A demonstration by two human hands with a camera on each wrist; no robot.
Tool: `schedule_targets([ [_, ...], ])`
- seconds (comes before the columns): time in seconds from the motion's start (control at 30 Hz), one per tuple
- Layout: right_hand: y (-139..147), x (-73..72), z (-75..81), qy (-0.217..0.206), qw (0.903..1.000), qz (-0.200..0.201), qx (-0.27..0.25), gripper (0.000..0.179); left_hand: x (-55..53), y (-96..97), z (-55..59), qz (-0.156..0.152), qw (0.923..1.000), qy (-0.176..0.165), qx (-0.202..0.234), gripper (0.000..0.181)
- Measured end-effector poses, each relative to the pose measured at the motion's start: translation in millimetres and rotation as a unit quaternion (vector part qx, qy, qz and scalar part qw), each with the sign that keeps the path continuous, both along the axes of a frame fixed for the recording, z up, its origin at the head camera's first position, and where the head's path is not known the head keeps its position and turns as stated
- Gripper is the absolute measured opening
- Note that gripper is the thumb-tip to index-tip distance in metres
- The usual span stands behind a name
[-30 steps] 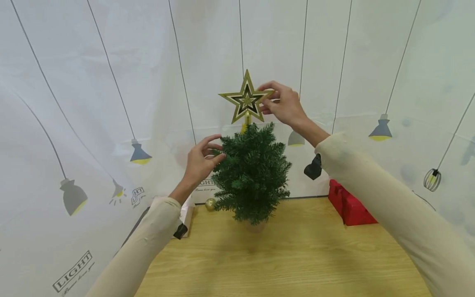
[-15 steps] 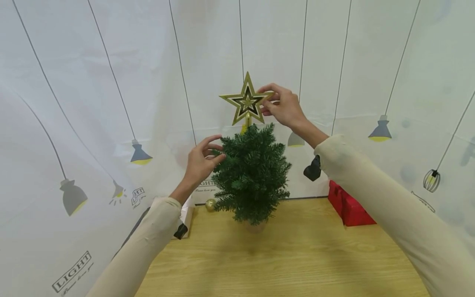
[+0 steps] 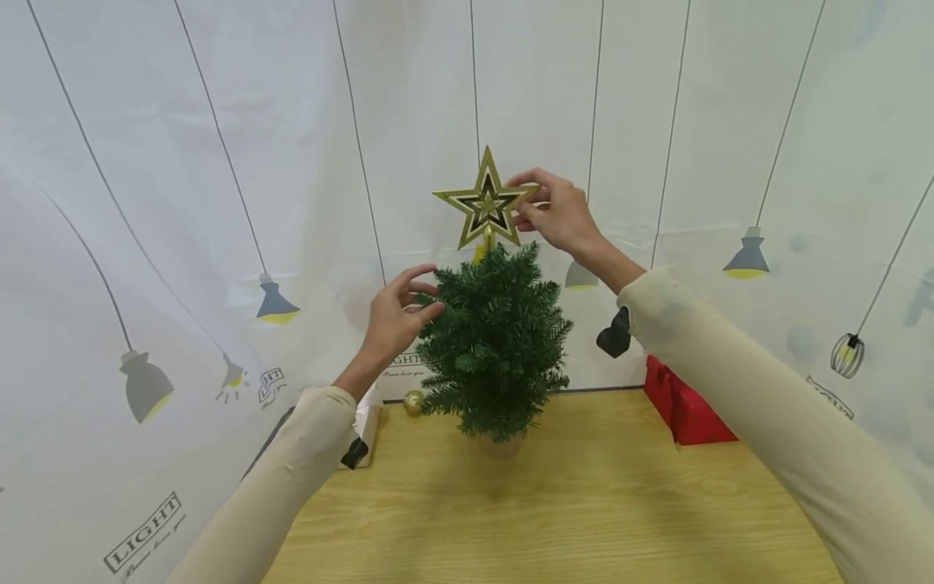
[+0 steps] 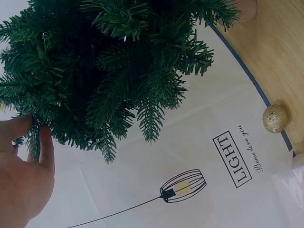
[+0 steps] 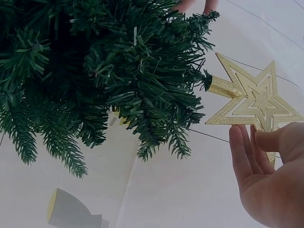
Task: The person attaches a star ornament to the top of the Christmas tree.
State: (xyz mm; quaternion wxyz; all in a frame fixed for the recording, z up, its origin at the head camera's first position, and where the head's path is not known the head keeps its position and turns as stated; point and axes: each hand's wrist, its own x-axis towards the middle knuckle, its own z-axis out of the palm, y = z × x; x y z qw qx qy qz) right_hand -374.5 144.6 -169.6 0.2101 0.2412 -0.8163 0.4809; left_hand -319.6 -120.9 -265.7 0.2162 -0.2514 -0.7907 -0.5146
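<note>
A small green artificial Christmas tree (image 3: pixel 496 341) stands upright on the table. At its top is a gold star tree topper (image 3: pixel 487 203), whose tubular base (image 5: pixel 223 87) meets the tip of the uppermost branch in the right wrist view. My right hand (image 3: pixel 560 209) pinches one point of the star between thumb and fingers. On the tree's upper left side, my left hand (image 3: pixel 397 316) holds a branch tip (image 4: pixel 33 140) between thumb and finger, as the left wrist view shows. The tree's pot (image 3: pixel 502 444) is mostly hidden under the foliage.
A gold glitter ball (image 3: pixel 413 402) lies by the table's back edge, left of the tree. Beyond my right forearm sits a red box (image 3: pixel 686 405). A pale box (image 3: pixel 368 434) is partly behind my left wrist. A printed white sheet (image 3: pixel 438 97) hangs behind the wooden table (image 3: pixel 554 519).
The star and my right hand have come down slightly toward the treetop. My left hand stays in place at the branch.
</note>
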Motion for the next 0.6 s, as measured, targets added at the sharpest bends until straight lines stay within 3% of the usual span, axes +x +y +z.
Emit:
schedule_targets([
  [0.6,1.3,-1.4,-22.4,-0.003,0.9998,0.0,0.017,0.034,0.3,3.7,-0.4,-0.004,1.0,-0.002,0.001,0.057],
])
